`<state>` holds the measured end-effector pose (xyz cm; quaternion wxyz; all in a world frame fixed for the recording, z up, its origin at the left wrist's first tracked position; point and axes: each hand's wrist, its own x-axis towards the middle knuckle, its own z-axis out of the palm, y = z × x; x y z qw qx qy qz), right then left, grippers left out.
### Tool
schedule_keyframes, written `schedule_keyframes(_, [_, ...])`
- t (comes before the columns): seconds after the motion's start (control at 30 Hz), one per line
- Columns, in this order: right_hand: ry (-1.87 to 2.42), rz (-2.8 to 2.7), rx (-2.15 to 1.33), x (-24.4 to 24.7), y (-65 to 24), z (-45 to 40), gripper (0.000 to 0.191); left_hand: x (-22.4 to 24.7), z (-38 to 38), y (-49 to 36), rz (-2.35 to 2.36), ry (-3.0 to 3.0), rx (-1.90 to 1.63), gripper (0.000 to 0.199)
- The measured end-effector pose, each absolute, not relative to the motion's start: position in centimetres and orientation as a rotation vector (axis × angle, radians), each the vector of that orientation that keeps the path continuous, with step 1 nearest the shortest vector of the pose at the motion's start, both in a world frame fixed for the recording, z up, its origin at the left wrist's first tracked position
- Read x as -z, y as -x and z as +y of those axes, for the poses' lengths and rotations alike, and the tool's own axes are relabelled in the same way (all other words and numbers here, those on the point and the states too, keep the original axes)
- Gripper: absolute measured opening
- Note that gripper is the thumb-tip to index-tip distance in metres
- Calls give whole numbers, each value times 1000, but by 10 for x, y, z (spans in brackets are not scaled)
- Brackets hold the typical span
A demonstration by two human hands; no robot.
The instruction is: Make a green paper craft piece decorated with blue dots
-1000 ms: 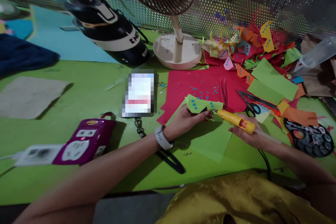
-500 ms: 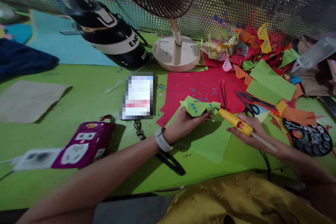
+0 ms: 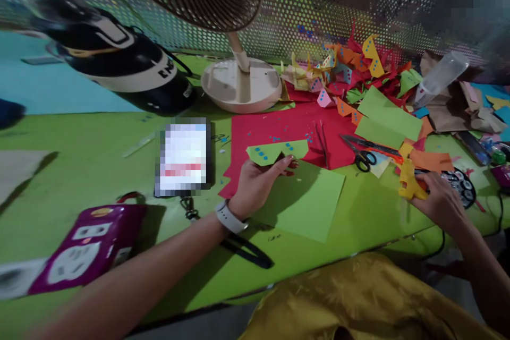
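My left hand pinches a small folded green paper piece that carries rows of blue dots. Beneath that hand lies a flat green sheet, and behind it a red paper sheet is strewn with tiny blue dots. Over on the right, my right hand is closed around a yellow hot glue gun, held near the table's front edge with its nozzle turned away from me. Tweezers rest on the red sheet, with scissors to their right.
A pile of folded colored paper shapes sits at the back right, beside a clear plastic bottle. A fan and a black bottle stand behind. At left are a phone and a purple power strip.
My right hand has carried the glue gun away from the green piece to the right and turned it upward. My left hand still holds the piece. The view has swung to the right.
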<state>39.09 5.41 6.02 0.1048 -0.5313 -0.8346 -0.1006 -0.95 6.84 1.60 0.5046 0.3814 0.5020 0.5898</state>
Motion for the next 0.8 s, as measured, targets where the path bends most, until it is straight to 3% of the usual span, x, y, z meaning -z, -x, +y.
schedule_keyframes(0.3, [2181, -2104, 356, -53, -422, 27, 31, -16, 73, 11, 1204, -742, -1519, 23])
schedule_keyframes(0.43, [2184, -2330, 353, -74, -436, 24, 31, -17, 75, 11, 1188, -694, -1543, 25])
schedule_keyframes(0.53, [1924, -2495, 465, -97, -422, 38, 34, -16, 76, 11, 1183, -684, -1553, 25])
schedule_keyframes(0.63, [1352, -2728, 521, -109, -372, 71, 34, -16, 75, 11, 1195, -705, -1572, 26])
schedule_keyframes(0.7, [981, -2867, 561, -106, -325, 98, 32, -17, 74, 11, 1197, -737, -1575, 26])
schedule_keyframes(0.8, [563, -3026, 617, -88, -261, 135, 43, -16, 73, 11, 1201, -771, -1566, 27])
